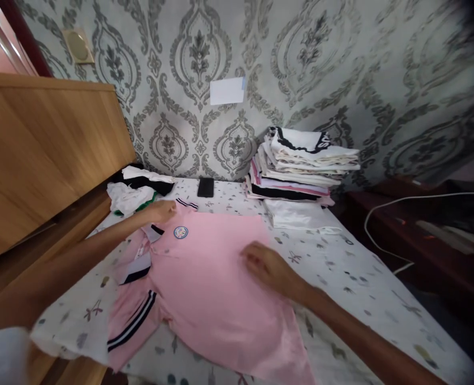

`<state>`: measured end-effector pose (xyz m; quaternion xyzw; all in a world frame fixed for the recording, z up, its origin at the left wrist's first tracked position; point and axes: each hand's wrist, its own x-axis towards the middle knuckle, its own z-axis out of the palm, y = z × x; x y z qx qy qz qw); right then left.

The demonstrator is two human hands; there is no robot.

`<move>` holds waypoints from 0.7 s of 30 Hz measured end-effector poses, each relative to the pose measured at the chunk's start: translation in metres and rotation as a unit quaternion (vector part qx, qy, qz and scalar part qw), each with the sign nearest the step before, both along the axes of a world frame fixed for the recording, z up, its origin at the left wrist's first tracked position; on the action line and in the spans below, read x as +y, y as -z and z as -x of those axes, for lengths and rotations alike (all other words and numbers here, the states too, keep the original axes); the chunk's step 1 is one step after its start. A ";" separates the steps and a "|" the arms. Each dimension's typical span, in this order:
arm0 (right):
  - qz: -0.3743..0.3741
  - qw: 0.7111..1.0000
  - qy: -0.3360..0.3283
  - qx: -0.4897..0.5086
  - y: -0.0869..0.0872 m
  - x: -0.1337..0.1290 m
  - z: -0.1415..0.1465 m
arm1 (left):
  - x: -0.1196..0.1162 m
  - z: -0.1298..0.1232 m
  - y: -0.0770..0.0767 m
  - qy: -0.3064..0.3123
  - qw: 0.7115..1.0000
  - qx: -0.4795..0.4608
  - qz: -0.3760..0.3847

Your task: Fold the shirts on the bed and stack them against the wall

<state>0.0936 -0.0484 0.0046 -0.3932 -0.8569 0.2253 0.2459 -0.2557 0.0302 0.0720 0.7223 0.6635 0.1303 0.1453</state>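
A pink polo shirt (212, 278) lies spread on the patterned white sheet, its collar to the left and its hem to the right. It has striped sleeve cuffs and a round badge. At the shirt's far shoulder, near the upper sleeve, my left hand (162, 212) has its fingers closed on the pink fabric. My right hand (266, 264) is over the body of the shirt toward the hem, slightly blurred, with its fingers curled; whether cloth is between them is hidden.
A tall stack of folded clothes (296, 166) stands at the back right. Crumpled clothes (134, 195) lie at the back left, beside a wooden panel (52, 155). A black phone (206, 187) lies near the wall. A white cable (381, 203) hangs at the right.
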 end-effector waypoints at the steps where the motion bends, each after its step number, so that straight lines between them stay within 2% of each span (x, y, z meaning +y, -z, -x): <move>1: -0.023 0.999 0.041 -0.015 0.006 0.026 0.006 | 0.023 0.004 0.008 -0.045 0.999 0.009 -0.008; 4: -0.080 0.982 0.143 -0.098 0.027 0.090 0.025 | 0.069 0.011 0.038 -0.140 0.990 0.016 -0.012; 7: -0.102 0.964 0.189 -0.159 0.042 0.122 0.037 | 0.084 0.012 0.063 -0.162 0.986 -0.003 -0.035; 10: -0.116 0.954 0.214 -0.173 0.047 0.130 0.037 | 0.088 0.015 0.075 -0.148 0.984 -0.038 -0.094; 14: -0.150 0.924 0.266 -0.229 0.044 0.132 0.027 | 0.090 0.025 0.082 -0.163 0.972 -0.069 -0.153; 18: -0.115 0.919 0.271 -0.264 0.037 0.135 0.016 | 0.093 0.031 0.089 -0.178 0.973 -0.074 -0.127; 21: -0.125 0.914 0.270 -0.276 0.035 0.135 0.009 | 0.097 0.038 0.084 -0.172 0.976 -0.091 -0.097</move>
